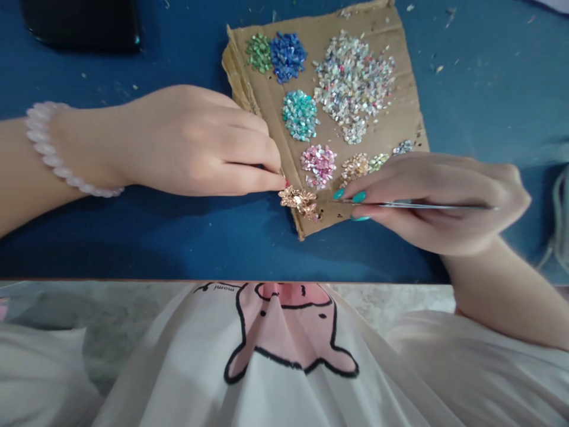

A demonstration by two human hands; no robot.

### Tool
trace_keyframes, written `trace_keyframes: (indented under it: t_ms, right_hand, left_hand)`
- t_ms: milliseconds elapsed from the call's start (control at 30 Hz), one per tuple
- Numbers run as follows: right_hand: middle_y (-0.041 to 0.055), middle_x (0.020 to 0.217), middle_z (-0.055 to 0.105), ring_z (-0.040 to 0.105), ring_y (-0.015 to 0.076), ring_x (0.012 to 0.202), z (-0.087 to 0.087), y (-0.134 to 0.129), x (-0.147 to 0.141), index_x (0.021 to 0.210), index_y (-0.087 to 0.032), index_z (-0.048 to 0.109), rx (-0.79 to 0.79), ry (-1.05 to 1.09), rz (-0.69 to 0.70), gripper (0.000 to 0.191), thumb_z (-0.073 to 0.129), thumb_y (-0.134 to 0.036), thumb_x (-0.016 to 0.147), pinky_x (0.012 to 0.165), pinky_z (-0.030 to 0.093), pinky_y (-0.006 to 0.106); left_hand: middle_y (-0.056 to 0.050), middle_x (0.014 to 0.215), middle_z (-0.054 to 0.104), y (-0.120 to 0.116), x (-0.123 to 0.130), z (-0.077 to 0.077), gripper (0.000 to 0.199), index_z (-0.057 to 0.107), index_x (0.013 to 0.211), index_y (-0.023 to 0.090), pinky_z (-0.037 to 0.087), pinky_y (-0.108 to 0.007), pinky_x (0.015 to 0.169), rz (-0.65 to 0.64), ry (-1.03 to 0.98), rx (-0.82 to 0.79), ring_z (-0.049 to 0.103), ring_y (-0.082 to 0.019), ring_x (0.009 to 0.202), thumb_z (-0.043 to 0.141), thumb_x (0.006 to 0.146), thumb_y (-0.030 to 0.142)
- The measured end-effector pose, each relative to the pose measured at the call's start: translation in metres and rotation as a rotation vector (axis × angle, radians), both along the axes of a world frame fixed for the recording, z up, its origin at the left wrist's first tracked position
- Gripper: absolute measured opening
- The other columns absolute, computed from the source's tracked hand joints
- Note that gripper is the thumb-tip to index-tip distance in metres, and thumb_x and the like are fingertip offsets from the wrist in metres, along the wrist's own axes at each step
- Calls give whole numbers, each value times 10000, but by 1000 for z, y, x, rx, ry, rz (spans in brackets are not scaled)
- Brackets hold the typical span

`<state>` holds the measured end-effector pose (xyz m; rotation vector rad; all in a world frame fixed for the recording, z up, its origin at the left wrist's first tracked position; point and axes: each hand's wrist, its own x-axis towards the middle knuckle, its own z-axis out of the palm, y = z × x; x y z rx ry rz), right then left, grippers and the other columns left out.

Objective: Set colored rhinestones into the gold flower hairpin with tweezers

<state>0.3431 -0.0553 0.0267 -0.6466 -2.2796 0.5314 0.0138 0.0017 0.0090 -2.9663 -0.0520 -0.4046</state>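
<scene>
My left hand point(200, 142) is closed, its fingertips gripping a gold flower-shaped ornament point(297, 200) over the lower left corner of a cardboard sheet point(377, 26). Pinched in my right hand point(435, 196) is a pair of thin metal tweezers point(427, 206), their tips pointing left near the ornament. Whether the tips hold a chip is too small to tell. Around the hands on the cardboard lie piles of shiny chips: pink point(319, 165), peach point(354, 169) and turquoise point(300, 115). My right hand partly covers a pale green pile point(379, 161).
Farther back on the cardboard are green chips point(259, 53), blue chips point(287, 56) and a wide mixed silvery pile point(353, 83). A black object point(82, 24) lies at the upper left of the blue table point(111, 249). A grey cord-like thing point(558, 225) shows at the right edge.
</scene>
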Motion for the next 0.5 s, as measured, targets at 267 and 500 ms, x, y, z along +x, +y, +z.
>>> trace_keyframes:
  t_ms: [267, 500]
  right_hand:
    - [-38, 807, 832, 788, 181, 663, -3, 2, 0, 861, -292, 763, 27, -28, -33, 189, 800, -113, 908, 610, 624, 321]
    - [-19, 847, 841, 808, 197, 725, -4, 4, 5, 956, -304, 747, 87, -96, 41, 154, 768, -151, 952, 641, 635, 347]
  left_hand:
    - [-54, 1327, 780, 0, 3, 0, 606, 714, 1399, 203, 653, -375, 971, 115, 76, -210, 773, -258, 1250, 147, 1193, 252]
    - [-27, 1396, 763, 1, 0, -1, 585, 689, 1460, 235, 630, -341, 1029, 86, 69, -215, 755, -235, 1296, 168, 1195, 255]
